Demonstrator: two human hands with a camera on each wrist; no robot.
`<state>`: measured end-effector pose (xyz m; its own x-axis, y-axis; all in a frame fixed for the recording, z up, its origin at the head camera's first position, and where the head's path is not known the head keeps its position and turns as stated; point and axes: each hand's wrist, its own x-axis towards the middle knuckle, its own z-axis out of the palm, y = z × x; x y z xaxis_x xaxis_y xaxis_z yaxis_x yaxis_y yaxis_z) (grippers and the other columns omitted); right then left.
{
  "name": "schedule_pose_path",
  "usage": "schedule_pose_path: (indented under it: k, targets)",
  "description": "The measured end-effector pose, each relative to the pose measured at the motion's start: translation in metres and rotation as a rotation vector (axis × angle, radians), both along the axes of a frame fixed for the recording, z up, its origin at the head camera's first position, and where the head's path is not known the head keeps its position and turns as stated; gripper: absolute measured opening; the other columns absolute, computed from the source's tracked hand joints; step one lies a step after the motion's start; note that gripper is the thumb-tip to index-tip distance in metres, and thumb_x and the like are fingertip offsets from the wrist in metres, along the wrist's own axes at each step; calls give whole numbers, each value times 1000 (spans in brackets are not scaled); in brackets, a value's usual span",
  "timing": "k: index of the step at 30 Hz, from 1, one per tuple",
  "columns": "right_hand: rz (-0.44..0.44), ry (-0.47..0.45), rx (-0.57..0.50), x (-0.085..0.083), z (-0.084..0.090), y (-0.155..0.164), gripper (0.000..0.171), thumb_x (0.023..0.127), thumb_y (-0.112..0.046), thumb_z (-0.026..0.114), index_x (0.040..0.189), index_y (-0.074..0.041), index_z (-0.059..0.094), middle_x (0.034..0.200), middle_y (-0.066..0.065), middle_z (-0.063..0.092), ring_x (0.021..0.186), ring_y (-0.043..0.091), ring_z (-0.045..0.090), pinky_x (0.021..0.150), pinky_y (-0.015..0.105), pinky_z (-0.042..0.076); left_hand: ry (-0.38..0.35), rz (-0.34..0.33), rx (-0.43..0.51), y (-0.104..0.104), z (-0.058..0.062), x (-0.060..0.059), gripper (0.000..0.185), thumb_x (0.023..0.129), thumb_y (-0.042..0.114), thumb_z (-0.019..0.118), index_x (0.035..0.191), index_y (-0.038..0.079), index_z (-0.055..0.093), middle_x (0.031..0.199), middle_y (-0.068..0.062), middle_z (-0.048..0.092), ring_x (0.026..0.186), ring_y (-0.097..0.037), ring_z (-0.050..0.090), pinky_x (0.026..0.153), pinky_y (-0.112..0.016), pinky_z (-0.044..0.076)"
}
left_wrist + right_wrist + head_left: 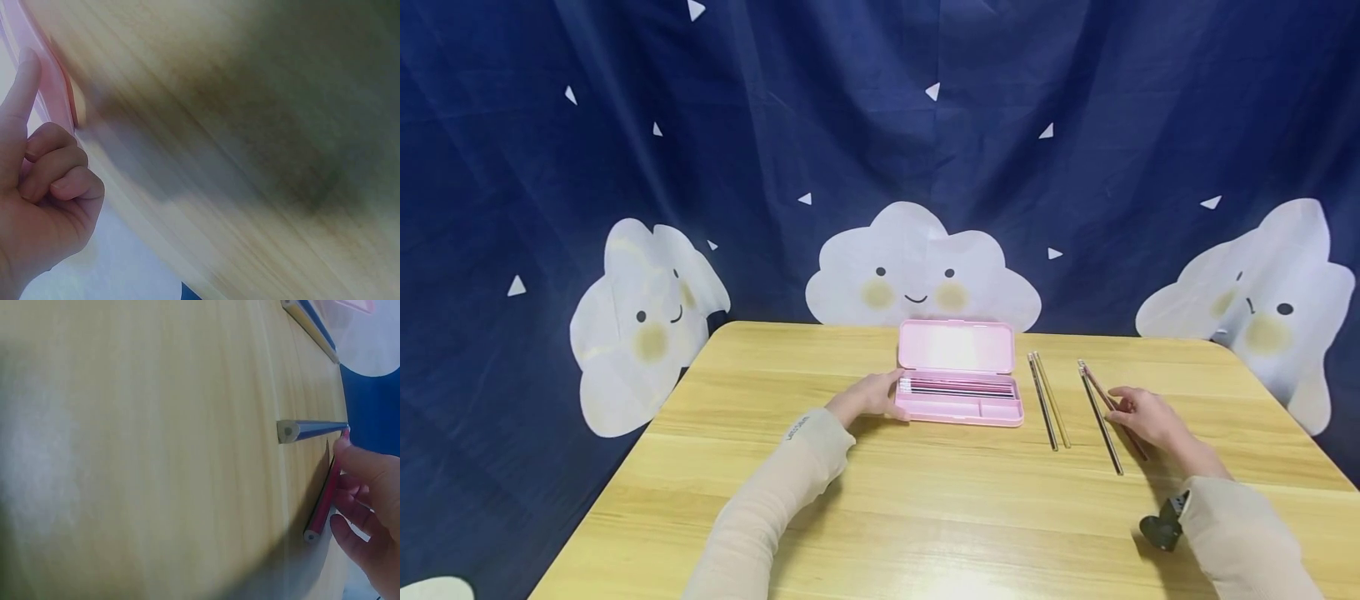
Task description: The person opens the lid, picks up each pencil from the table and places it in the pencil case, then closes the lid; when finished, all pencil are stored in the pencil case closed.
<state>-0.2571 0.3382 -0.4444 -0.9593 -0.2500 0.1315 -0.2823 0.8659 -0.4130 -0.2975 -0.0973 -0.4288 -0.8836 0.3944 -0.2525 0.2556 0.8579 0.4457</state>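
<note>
A pink pencil case (958, 407) lies open mid-table with its lid raised, and several pencils lie in its tray. My left hand (871, 397) holds the case's left end. In the left wrist view the index finger (19, 94) lies straight along the pink rim (55, 94), and the other fingers are curled. My right hand (1144, 417) is at the right, over a pair of loose pencils (1101, 421). In the right wrist view its fingertips (350, 487) pinch a red pencil (322, 509) that lies on the table beside a blue pencil (312, 430).
Another pair of pencils (1049, 402) lies between the case and my right hand, also seen in the right wrist view as a pencil (309, 324) near the top. The wooden table (925, 517) ends at a dark blue cloud-print curtain (880, 167). A black wrist camera (1161, 529) sits on my right sleeve.
</note>
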Motion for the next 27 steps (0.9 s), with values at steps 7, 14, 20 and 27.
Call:
schedule_pose_path:
  k: [7, 14, 20, 27]
  targets:
    - [-2, -46, -28, -2, -1, 0, 29, 78, 0, 62, 101, 15, 55, 76, 20, 63, 71, 32, 60, 62, 44, 48, 4, -7, 10, 0, 2, 0, 94, 72, 37, 76, 145, 8, 24, 140, -19, 37, 129, -31, 35, 108, -39, 27]
    - [-25, -36, -75, -5, -1, 0, 26, 80, 3, 58, 101, 17, 54, 77, 21, 63, 72, 33, 59, 62, 41, 48, 0, -2, -11, 1, 0, 0, 95, 72, 38, 76, 145, 9, 23, 141, -18, 37, 130, -30, 34, 108, -38, 27]
    - [-25, 67, -117, -9, 8, -13, 22, 81, 2, 57, 100, 13, 58, 71, 11, 59, 66, 22, 54, 54, 30, 41, 3, -5, -15, 0, 0, 0, 94, 72, 38, 76, 145, 8, 24, 141, -18, 37, 130, -29, 35, 108, -38, 28]
    - [54, 149, -158, -19, 18, -42, 21, 78, 9, 57, 100, 9, 60, 73, 12, 58, 65, 17, 51, 54, 27, 41, 5, -1, -18, 1, 0, 0, 96, 71, 39, 76, 145, 8, 24, 141, -18, 38, 129, -29, 36, 108, -38, 29]
